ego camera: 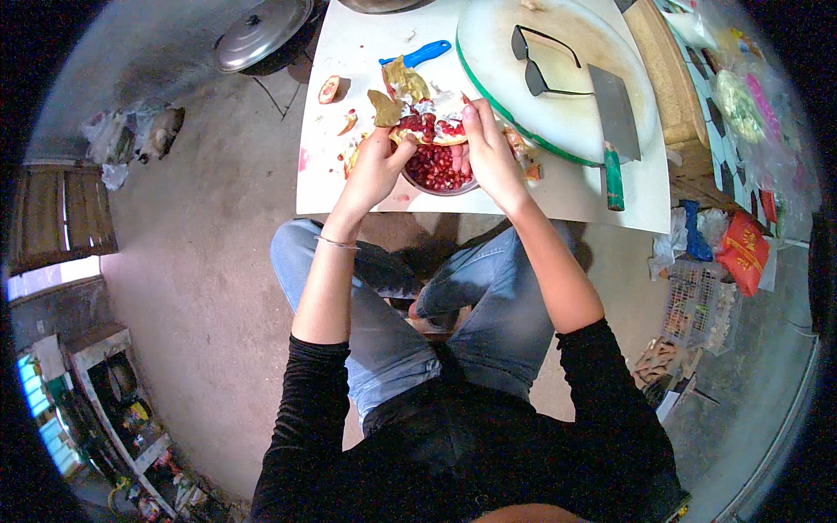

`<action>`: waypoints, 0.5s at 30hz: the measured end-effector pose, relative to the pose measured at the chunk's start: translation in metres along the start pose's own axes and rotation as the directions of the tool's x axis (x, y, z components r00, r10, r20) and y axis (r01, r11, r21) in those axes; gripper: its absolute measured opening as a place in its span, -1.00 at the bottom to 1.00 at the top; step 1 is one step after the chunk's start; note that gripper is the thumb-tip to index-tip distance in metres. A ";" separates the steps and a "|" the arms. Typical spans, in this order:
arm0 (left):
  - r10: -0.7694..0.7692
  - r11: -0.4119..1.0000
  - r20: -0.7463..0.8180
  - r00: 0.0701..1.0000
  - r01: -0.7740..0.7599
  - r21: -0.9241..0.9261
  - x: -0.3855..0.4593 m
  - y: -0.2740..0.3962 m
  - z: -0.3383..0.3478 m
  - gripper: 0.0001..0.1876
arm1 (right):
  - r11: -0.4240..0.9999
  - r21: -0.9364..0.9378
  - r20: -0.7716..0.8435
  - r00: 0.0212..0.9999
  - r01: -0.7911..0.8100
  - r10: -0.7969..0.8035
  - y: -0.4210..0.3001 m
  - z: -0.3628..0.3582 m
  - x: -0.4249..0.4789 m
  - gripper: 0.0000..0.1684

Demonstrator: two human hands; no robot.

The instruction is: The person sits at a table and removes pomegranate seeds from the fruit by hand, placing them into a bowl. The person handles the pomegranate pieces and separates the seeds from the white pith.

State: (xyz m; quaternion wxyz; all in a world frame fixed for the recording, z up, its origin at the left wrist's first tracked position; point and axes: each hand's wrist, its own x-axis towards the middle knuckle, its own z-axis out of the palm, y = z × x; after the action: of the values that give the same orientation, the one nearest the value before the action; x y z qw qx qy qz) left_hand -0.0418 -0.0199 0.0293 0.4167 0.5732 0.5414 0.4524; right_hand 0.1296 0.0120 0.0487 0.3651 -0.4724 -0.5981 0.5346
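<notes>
Between my two hands is an opened piece of pomegranate (428,127), with red seeds and pale pith showing. My left hand (381,160) grips its left side, the thumb pressed near the seeds. My right hand (487,140) holds its right end, with some fingers hidden behind or below the fruit. Directly under it stands a round bowl (451,192) filled with loose red pomegranate seeds (435,170). Yellowish pieces of rind (407,80) lie just beyond my hands. More peel scraps (531,171) are right of the bowl.
On the white table (340,186) lie a blue-handled knife (418,54) and a small cut piece of fruit (329,89). A round chopping board (484,59) at the right bears black sunglasses (536,77) and a cleaver (614,111), its green handle overhanging the board. A lidded pot (265,39) stands beyond the table's left side.
</notes>
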 end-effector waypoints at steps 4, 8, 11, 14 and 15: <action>-0.065 0.996 0.046 0.997 0.062 0.064 0.001 0.003 -0.002 -0.73 | 0.999 0.040 -0.016 1.000 0.016 -0.016 0.005 0.000 0.000 -0.67; -0.085 0.996 0.061 0.994 0.085 0.007 -0.001 -0.002 -0.002 -0.71 | 0.989 0.147 -0.029 1.000 0.012 -0.008 0.013 0.003 -0.002 -0.65; -0.085 0.985 0.058 0.995 0.093 -0.144 -0.004 -0.008 0.000 -0.73 | 0.964 0.262 -0.011 0.999 -0.044 0.048 0.017 0.004 -0.005 -0.59; -0.094 0.945 0.046 0.995 0.103 -0.311 -0.006 -0.017 0.003 -0.71 | 0.932 0.357 -0.019 0.997 -0.067 0.078 0.018 0.006 -0.005 -0.55; -0.102 0.927 0.044 0.994 0.111 -0.359 -0.006 -0.017 0.004 -0.70 | 0.914 0.401 -0.024 0.996 -0.068 0.085 0.016 0.007 -0.006 -0.54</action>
State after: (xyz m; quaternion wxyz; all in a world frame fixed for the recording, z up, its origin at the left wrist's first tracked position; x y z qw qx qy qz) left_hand -0.0421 -0.0243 0.0116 0.5455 0.4624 0.4740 0.5138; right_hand 0.1275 0.0036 0.0320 0.4447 -0.4220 -0.4498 0.6495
